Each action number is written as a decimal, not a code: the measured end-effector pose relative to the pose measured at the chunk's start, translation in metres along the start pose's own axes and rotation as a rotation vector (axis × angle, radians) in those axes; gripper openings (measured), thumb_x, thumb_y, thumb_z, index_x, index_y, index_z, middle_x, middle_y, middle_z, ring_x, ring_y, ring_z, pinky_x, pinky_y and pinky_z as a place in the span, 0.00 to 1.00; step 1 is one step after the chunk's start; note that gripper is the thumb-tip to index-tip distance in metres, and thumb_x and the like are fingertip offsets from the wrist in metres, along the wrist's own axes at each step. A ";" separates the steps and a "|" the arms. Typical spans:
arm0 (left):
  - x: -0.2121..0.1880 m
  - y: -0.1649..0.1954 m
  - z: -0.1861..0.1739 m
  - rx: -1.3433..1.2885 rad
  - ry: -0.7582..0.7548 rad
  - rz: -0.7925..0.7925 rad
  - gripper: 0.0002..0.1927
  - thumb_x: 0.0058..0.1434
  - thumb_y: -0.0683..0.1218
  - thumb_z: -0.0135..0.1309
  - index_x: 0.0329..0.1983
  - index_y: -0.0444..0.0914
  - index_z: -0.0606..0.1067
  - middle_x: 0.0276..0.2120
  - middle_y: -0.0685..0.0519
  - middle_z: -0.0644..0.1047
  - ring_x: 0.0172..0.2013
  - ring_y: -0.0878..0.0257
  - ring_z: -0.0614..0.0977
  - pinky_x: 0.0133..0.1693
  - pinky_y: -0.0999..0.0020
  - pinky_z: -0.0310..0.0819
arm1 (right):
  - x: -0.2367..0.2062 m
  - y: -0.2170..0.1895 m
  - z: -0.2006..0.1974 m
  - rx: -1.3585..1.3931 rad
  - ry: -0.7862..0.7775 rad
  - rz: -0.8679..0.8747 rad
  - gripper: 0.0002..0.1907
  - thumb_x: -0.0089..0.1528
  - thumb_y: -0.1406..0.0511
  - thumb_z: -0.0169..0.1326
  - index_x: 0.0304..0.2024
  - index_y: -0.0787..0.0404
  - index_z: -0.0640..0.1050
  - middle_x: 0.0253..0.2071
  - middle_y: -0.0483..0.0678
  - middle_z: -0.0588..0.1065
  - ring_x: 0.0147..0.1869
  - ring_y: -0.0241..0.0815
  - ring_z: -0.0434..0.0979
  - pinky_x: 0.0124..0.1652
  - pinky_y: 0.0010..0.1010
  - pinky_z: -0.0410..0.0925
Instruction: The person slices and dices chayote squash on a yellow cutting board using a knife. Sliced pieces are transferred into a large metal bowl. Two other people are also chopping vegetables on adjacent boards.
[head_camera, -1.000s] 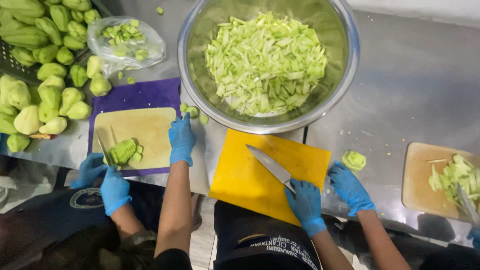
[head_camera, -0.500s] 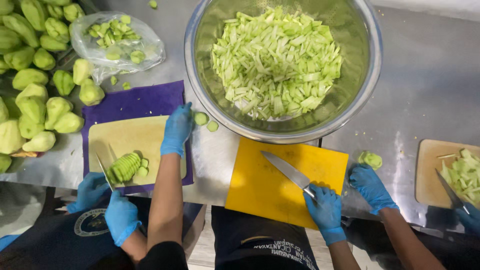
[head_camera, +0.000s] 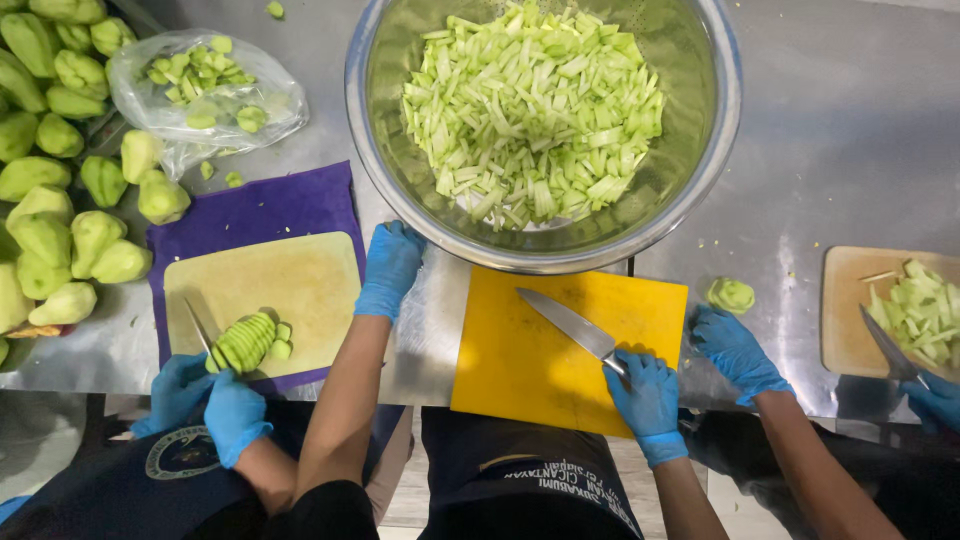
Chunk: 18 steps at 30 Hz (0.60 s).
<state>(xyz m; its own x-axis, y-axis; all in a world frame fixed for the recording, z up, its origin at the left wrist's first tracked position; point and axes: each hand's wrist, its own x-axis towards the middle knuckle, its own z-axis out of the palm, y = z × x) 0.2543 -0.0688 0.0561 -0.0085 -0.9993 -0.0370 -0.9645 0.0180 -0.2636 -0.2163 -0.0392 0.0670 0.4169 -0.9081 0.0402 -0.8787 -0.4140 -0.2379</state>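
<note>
- Knife lies on the yellow board, its handle gripped by the right hand; a careless swing can cut the co-worker's hand nearby.
- Left hand curls on the bowl rim; the full bowl may slide on the wet-looking tabletop.

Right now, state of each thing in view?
Bowl: heaped with cut green strips.
Yellow board: bare.
Knife: gripped by right hand, blade over the board.
Left hand: at the bowl's rim, fingers' grip unclear.
Bag: holds green pieces.
</note>
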 end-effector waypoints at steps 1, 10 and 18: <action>0.001 0.002 0.003 0.052 -0.032 0.013 0.08 0.59 0.42 0.53 0.41 0.43 0.78 0.36 0.52 0.78 0.43 0.55 0.75 0.43 0.57 0.68 | -0.001 0.000 0.001 0.005 0.001 0.001 0.17 0.57 0.55 0.61 0.46 0.53 0.79 0.39 0.52 0.76 0.44 0.56 0.75 0.44 0.47 0.66; -0.008 0.004 0.007 0.027 0.028 0.099 0.08 0.58 0.43 0.54 0.40 0.41 0.80 0.34 0.51 0.79 0.43 0.55 0.78 0.49 0.57 0.70 | -0.002 0.005 0.009 -0.021 0.032 -0.009 0.17 0.56 0.54 0.62 0.44 0.51 0.79 0.38 0.50 0.75 0.43 0.54 0.74 0.44 0.46 0.65; -0.026 -0.066 0.000 -1.194 0.188 -0.344 0.16 0.66 0.36 0.50 0.55 0.36 0.79 0.42 0.41 0.79 0.39 0.49 0.81 0.44 0.60 0.74 | -0.003 0.004 0.007 0.025 0.046 0.003 0.16 0.56 0.55 0.62 0.45 0.51 0.79 0.39 0.49 0.75 0.44 0.53 0.74 0.45 0.45 0.65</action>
<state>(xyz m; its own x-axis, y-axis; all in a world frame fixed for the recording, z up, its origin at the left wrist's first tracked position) 0.3180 -0.0438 0.0740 0.3476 -0.9374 0.0234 -0.5602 -0.1875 0.8069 -0.2189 -0.0379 0.0596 0.4027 -0.9115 0.0836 -0.8735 -0.4100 -0.2623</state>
